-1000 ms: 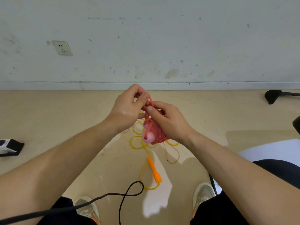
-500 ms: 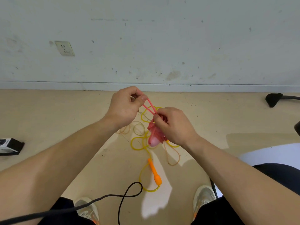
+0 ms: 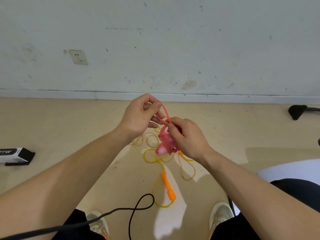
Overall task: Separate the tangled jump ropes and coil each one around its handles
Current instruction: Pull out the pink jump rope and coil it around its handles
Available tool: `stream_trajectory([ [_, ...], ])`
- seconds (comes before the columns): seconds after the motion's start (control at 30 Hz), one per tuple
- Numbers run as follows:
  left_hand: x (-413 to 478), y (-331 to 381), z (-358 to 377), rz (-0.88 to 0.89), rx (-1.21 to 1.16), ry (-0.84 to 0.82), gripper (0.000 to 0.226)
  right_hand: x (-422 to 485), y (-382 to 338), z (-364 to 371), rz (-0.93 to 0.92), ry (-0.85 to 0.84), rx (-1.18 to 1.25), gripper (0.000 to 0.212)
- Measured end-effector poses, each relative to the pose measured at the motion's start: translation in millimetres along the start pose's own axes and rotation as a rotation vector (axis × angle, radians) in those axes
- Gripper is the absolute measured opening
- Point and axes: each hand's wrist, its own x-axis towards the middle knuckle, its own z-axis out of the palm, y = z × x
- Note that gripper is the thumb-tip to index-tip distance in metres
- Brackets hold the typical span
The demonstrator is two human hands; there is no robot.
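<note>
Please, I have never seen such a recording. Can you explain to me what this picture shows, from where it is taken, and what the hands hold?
There is no machine here: a person works with bare hands, and the camera sits on the person's head, looking down. The left hand pinches a loop of the pink jump rope; the right hand grips its coiled bundle. Below, on the floor, lies a yellow jump rope with an orange handle, uncoiled. A black cable and the person's shoes are nearest the camera.

Bright, even light; soft floor (image 3: 52, 129) shadows; sharp centre, wide-angle bending at edges.
</note>
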Motion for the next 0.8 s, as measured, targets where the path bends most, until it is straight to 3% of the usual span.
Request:
stream_trajectory([
  [0.27,-6,-10,17,-0.147,-0.340,0.008,0.023,-1,-4,0,0.163,0.055,0.217,0.028],
  [0.37,-7,-14,20,-0.065,-0.197,0.016,0.010,1,-6,-3,0.187,0.091,0.257,0.030],
  [0.53,0,-8,27,0.041,0.052,0.231,0.013,10,-18,4,0.195,0.155,0.306,0.031],
  [0.8,38,-2,13,0.151,-0.009,0.486,0.017,69,-36,14,0.271,0.311,0.662,0.016],
])
